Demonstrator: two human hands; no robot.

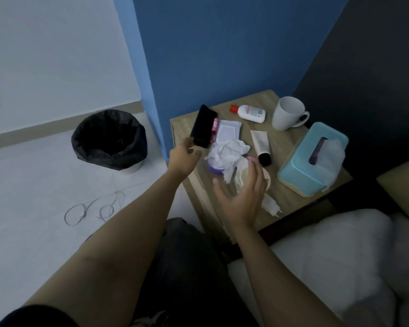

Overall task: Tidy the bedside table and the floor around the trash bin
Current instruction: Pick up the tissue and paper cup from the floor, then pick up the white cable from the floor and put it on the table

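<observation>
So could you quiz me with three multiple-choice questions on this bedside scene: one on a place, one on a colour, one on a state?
1. Where is the trash bin?
A. on the table
B. on the floor left of the table
C. on the bed

2. What colour is the tissue box?
A. light blue
B. red
C. black

3. How does the white mug stand?
A. tipped over
B. upside down
C. upright

Answers: 1 B, it sits on the tiles; 2 A, its lid is pale blue; 3 C, its opening faces up.
</observation>
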